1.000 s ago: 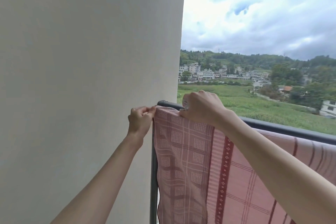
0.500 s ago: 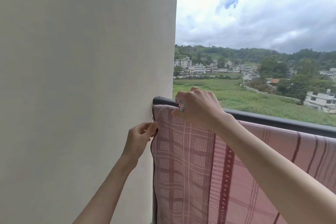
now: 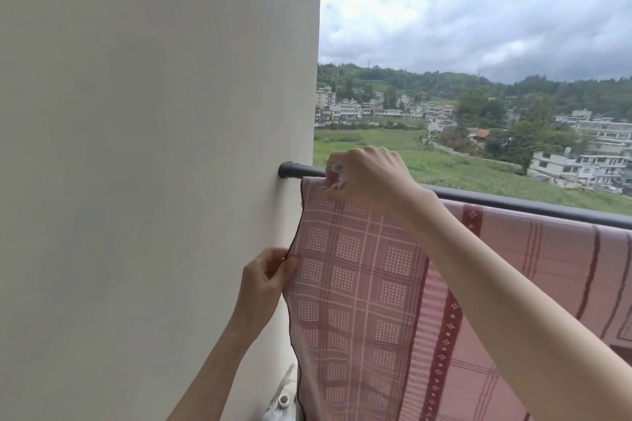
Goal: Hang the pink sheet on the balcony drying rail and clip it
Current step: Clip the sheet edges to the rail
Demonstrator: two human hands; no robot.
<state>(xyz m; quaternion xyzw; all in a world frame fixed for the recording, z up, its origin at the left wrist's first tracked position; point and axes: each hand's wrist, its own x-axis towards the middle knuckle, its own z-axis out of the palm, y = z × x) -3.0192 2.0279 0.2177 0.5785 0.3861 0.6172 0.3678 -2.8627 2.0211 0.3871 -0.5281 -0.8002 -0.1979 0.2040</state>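
Pinching the sheet (image 3: 359, 284) edge, left hand (image 3: 265, 278); right hand (image 3: 364, 178) grips clip (image 3: 337, 176) at rail (image 3: 513, 203).

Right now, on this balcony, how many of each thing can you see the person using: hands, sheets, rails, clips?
Hands: 2, the left hand pinching the sheet's side edge, the right hand at the rail
Pink sheet: 1, draped over the rail
Drying rail: 1, dark
Clip: 1, pale, partly hidden in the right hand
Total: 5
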